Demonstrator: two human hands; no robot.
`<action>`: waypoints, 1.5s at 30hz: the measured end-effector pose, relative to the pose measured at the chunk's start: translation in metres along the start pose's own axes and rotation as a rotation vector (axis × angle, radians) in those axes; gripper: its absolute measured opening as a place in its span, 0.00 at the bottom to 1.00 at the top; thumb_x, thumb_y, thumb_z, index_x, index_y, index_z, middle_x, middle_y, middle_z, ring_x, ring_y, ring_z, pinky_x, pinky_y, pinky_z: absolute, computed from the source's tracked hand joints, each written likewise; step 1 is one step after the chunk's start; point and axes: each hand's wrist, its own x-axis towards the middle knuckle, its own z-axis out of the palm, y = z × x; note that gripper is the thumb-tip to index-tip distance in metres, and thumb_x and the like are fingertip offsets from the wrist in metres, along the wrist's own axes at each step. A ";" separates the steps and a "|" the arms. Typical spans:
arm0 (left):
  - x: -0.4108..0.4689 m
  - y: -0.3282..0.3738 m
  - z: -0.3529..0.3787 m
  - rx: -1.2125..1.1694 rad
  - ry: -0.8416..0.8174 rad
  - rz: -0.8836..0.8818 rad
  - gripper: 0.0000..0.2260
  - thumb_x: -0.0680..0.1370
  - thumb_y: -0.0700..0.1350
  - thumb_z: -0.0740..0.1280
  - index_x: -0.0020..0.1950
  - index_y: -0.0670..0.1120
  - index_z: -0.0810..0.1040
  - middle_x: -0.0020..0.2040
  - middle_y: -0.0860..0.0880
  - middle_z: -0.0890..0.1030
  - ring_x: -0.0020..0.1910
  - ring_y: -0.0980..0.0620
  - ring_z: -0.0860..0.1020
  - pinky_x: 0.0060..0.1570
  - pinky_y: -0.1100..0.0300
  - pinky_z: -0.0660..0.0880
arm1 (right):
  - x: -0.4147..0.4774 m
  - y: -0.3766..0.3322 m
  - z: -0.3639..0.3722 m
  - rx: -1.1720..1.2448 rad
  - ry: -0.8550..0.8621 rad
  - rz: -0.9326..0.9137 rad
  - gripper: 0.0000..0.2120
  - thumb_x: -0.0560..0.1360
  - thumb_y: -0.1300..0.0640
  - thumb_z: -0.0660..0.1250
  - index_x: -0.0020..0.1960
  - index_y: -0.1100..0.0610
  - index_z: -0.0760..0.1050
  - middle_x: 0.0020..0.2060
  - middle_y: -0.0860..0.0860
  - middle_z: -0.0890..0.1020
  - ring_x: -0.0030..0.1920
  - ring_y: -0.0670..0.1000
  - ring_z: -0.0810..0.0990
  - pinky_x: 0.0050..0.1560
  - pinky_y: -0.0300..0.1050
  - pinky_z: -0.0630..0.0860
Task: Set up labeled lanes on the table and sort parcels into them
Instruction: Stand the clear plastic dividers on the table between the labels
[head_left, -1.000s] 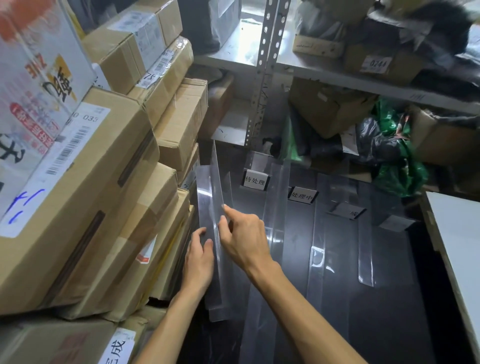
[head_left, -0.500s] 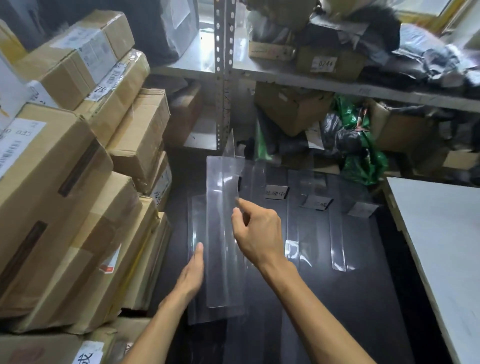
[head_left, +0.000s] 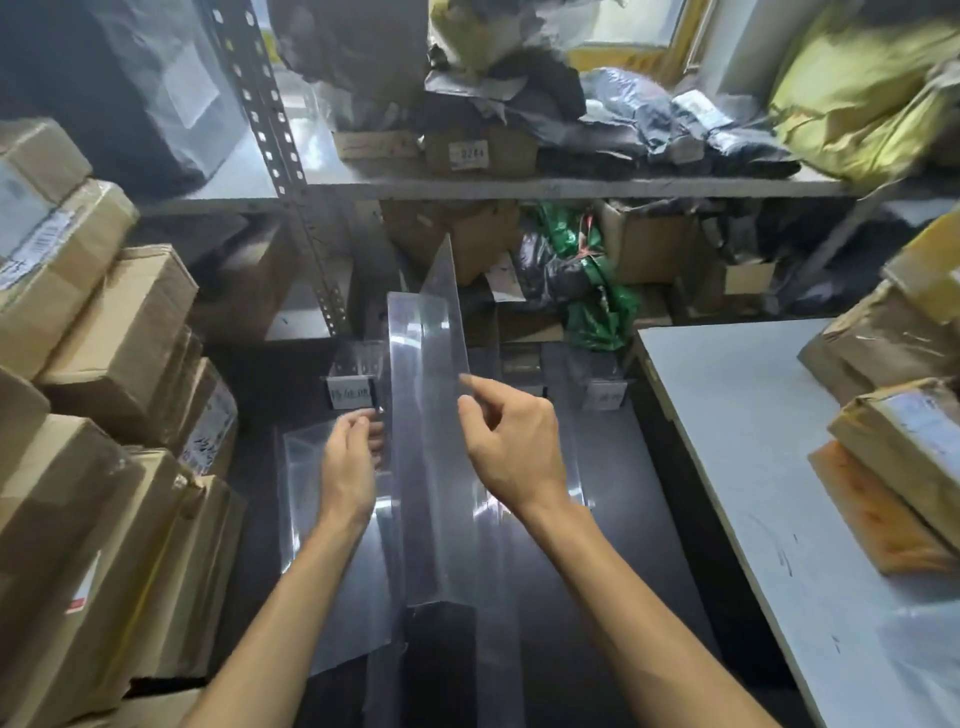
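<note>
Your right hand (head_left: 511, 447) pinches the upper right edge of a clear plastic divider (head_left: 428, 415), thumb and forefinger closed on it, the other fingers loosely curled. The divider is a long bent sheet; one wing stands up and tilts, its far corner rising to a point in front of the shelf, and its near end reaches down to the dark table (head_left: 597, 597). Your left hand (head_left: 350, 462) sits just left of the divider, fingers curled at its left edge; you cannot tell from here whether they actually grip the sheet or only rest against it.

More clear dividers lie flat on the table on both sides. At the far end small label stands (head_left: 352, 392) are lined up; the left one carries dark handwritten characters on white, too blurred to read, and another at the right (head_left: 602, 397) is also unreadable.

Stacked cardboard boxes (head_left: 104, 322) fill the left side, with barcode shipping labels whose print is too small to read. On the metal shelf (head_left: 571, 187) a box bears a white tag (head_left: 468, 154) that seems to read "0284". More parcels (head_left: 898, 441) rest on the white table (head_left: 753, 467) at right.
</note>
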 end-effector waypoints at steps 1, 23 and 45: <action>-0.002 0.012 0.011 0.030 -0.005 0.057 0.10 0.84 0.45 0.58 0.60 0.47 0.77 0.56 0.46 0.81 0.53 0.51 0.79 0.55 0.53 0.78 | 0.002 0.001 -0.012 -0.006 0.019 0.008 0.10 0.79 0.59 0.66 0.52 0.62 0.84 0.27 0.56 0.76 0.32 0.56 0.76 0.41 0.49 0.78; -0.152 0.003 0.149 0.158 -0.650 -0.235 0.21 0.82 0.36 0.64 0.74 0.46 0.66 0.54 0.48 0.79 0.43 0.56 0.79 0.35 0.63 0.80 | -0.110 0.120 -0.115 -0.391 -0.316 0.265 0.09 0.82 0.55 0.62 0.59 0.58 0.75 0.47 0.57 0.85 0.50 0.60 0.83 0.42 0.47 0.69; -0.176 -0.061 0.180 0.380 -0.693 -0.202 0.29 0.80 0.36 0.64 0.80 0.50 0.60 0.73 0.45 0.73 0.69 0.47 0.74 0.63 0.56 0.77 | -0.140 0.141 -0.117 -0.554 -0.507 0.451 0.13 0.82 0.59 0.63 0.66 0.55 0.67 0.58 0.55 0.82 0.59 0.58 0.82 0.54 0.50 0.77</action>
